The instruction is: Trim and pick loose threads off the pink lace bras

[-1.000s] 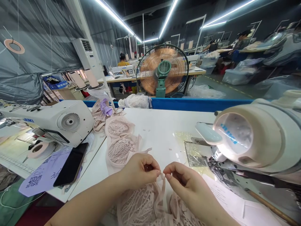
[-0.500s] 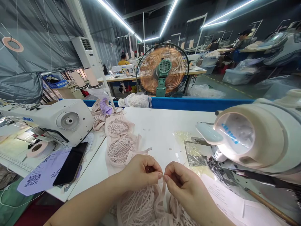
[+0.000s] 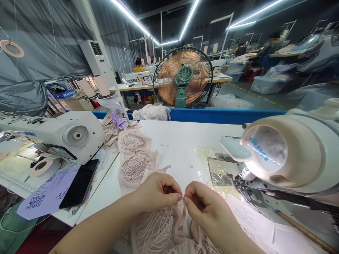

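My left hand (image 3: pixel 160 192) and my right hand (image 3: pixel 209 208) are close together over the white table, thumbs and forefingers pinched. Between their fingertips is the top end of a narrow pale pink bra strap (image 3: pixel 181 220); the very end is mostly hidden by the fingers. The strap rises from a pale pink lace bra (image 3: pixel 156 231) lying below my hands, partly covered by them. Just beyond my left hand a second lace bra (image 3: pixel 135 167) lies on the table, cups up, with a short strap sticking out to the right.
A white sewing machine (image 3: pixel 76 137) stands at left, another machine head (image 3: pixel 288 151) at right. A phone (image 3: pixel 79 185) lies on purple paper tickets (image 3: pixel 34 203). Printed paper (image 3: pixel 254 222) is beside my right hand. Behind the blue edge (image 3: pixel 206 115) stands a large fan (image 3: pixel 182 77).
My hands hold nearly the same pinch on the strap, with only a very slight shift. The bras stay where they were.
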### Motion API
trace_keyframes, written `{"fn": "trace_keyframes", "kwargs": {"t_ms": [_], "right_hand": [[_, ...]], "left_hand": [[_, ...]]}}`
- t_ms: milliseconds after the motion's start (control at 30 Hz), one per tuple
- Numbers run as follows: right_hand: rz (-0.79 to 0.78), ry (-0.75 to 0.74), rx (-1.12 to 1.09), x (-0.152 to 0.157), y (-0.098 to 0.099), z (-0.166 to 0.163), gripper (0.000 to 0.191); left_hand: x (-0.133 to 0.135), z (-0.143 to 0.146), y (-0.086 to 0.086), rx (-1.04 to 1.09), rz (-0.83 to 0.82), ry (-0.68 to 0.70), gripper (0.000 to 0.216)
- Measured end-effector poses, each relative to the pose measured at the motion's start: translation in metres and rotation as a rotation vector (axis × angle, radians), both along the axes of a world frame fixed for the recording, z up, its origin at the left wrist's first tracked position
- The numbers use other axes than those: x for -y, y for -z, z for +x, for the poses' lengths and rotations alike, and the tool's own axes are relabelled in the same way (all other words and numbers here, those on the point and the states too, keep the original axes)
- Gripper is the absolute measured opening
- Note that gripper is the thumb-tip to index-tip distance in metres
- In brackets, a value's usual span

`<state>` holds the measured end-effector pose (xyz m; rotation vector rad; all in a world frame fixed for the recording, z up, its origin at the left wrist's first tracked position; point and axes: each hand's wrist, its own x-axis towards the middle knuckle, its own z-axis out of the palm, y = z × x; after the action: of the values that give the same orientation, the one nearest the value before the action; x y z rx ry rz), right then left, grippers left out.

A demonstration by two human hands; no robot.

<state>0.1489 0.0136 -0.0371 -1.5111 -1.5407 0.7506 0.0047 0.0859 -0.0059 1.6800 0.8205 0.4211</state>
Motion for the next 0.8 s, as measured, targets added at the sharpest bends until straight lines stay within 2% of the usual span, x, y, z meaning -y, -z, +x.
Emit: {"fn": "trace_keyframes", "kwargs": {"t_ms": [133, 300, 400, 567, 667, 800], "right_hand": [[-0.023, -0.006, -0.061, -0.002, -0.002, 0.003, 0.015], [-0.169, 0.021, -0.281, -0.008, -0.004, 0.019, 0.021], [-0.205, -0.03, -0.248, -0.011, -0.003, 0.026, 0.022], [-0.146, -0.227, -0.315, -0.009, -0.001, 0.027, 0.028], [-0.075, -0.253, -0.272, -0.008, 0.0, 0.027, 0.025], [0.02, -0.255, -0.157, -0.007, -0.002, 0.03, 0.021]], "left_hand": [[0.001, 0.0, 0.001, 0.011, 0.061, -0.016, 0.004], [0.0, -0.001, 0.003, 0.014, 0.111, -0.031, 0.006], [-0.001, -0.002, 0.002, 0.014, 0.12, -0.025, 0.006], [0.0, -0.002, -0.002, 0.005, 0.133, -0.022, 0.007], [0.0, -0.004, -0.003, 0.033, 0.172, -0.01, 0.007], [0.0, -0.006, -0.005, 0.131, 0.336, 0.064, 0.008]]}}
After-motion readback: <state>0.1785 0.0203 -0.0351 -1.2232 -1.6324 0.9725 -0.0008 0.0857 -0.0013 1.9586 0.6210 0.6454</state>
